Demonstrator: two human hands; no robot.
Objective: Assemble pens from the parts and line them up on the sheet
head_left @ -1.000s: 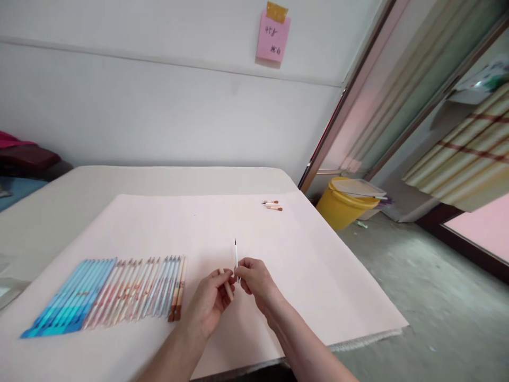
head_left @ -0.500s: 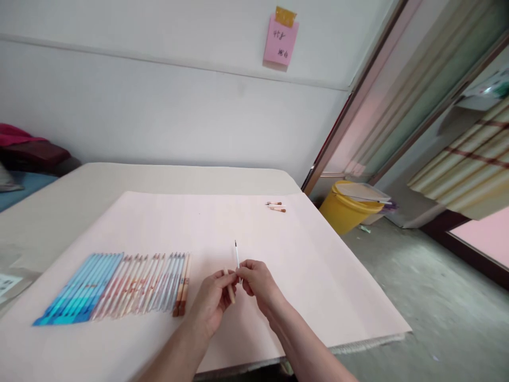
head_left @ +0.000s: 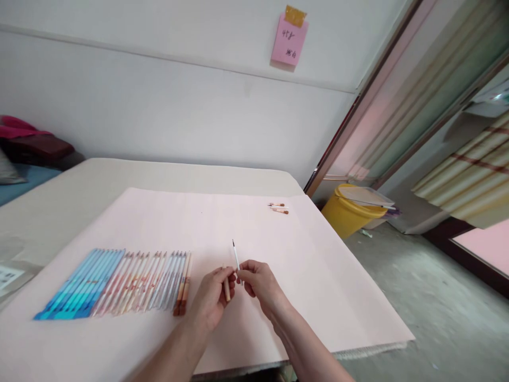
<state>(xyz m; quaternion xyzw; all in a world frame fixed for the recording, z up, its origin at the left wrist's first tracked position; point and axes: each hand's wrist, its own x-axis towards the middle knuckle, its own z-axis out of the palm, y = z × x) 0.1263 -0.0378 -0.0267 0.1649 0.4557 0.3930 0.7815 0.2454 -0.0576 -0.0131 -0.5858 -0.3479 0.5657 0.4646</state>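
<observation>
My left hand [head_left: 210, 300] pinches a short tan pen barrel [head_left: 226, 289] just above the pink sheet [head_left: 302, 276]. My right hand [head_left: 257, 281] pinches a thin white refill [head_left: 236, 255] with a dark tip pointing away from me. The two hands touch at the fingertips near the sheet's middle front. To their left lies a neat row of several pens [head_left: 115, 284], blue ones at the left, pale and tan ones at the right. Two or three small pen parts [head_left: 279, 208] lie at the sheet's far right.
The table [head_left: 59, 196] runs back to a white wall with a pink note [head_left: 289, 45]. A yellow bucket [head_left: 350, 212] stands on the floor past the table's right edge. Dark red and blue cloth [head_left: 24, 148] lies at the far left.
The view has drifted slightly; the hands stay together in the same place, and the tan barrel in my left hand has turned a little more upright.
</observation>
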